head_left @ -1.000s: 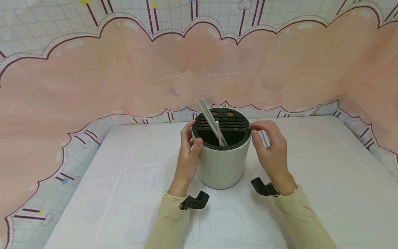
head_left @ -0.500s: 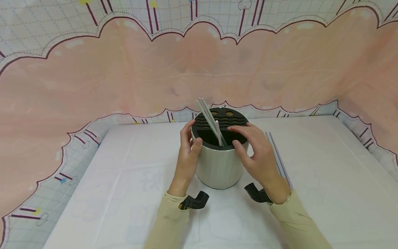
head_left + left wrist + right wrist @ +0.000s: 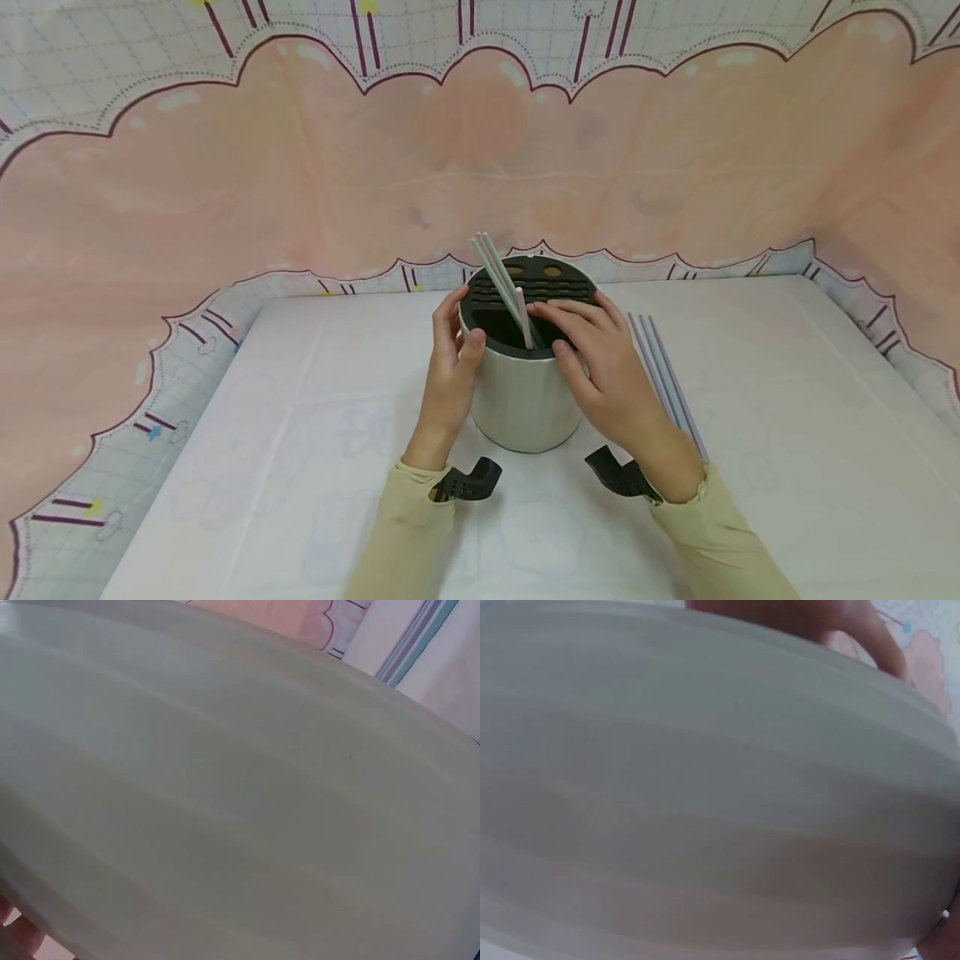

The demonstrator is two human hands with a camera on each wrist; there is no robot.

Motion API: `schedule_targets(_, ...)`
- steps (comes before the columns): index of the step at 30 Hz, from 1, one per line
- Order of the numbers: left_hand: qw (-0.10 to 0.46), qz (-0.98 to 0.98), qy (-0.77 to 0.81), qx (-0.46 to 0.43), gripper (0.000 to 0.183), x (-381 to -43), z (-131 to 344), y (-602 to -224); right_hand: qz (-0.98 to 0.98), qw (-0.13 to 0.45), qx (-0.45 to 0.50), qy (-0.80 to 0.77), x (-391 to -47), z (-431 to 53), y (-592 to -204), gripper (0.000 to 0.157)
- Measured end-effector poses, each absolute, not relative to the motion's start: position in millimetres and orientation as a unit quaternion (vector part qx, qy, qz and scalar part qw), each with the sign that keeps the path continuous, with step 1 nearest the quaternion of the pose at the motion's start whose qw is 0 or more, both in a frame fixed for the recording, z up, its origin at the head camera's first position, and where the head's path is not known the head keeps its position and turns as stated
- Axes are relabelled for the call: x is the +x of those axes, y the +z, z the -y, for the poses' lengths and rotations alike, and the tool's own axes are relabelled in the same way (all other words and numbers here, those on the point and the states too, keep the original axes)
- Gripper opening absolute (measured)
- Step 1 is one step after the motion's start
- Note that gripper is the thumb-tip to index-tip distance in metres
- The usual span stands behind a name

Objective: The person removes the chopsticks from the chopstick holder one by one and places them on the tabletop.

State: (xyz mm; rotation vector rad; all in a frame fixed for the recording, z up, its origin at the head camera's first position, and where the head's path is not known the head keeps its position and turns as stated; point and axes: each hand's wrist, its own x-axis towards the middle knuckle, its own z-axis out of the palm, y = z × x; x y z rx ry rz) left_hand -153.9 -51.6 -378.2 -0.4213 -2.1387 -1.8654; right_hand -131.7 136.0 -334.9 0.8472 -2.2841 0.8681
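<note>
A round, pale ribbed utensil holder [image 3: 525,404] with a black slotted lid [image 3: 538,268] stands upright on the table. My left hand [image 3: 450,371] grips its left side, thumb at the front rim and fingers round the side. Several thin pale-green and pink straw-like sticks [image 3: 498,271] lean left in the holder's open half. Over the right part of that opening reaches my right hand [image 3: 607,379], its index fingertip close beside the short pink stick [image 3: 522,312]. Whether it touches the stick I cannot tell. Both wrist views are mostly filled by the holder's wall [image 3: 225,787].
Several thin lilac and blue sticks [image 3: 663,375] lie on the white tabletop [image 3: 315,467], just right of my right forearm. A peach patterned cloth [image 3: 375,183] forms the backdrop behind the table. Black wrist cameras [image 3: 471,479] sit under each hand.
My right hand has moved left from the holder's right rim, over its opening towards the sticks. The sticks on the table have come into view behind it. The left hand keeps its grip.
</note>
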Motion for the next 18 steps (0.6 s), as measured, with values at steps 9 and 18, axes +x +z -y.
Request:
schedule_targets(9,0.135,0.731,-0.651,-0.153,0.07,-152.5,51.9,-377.6,0.858,0.255,0.318,0.312,-127.6,-134.5,-334.8,0.041)
schedule_targets(18,0.14,0.733,-0.649,-0.149,0.064,-154.9,52.0,-378.4,0.852,0.268,0.333,0.303,-126.1,-132.5,-333.2,0.032)
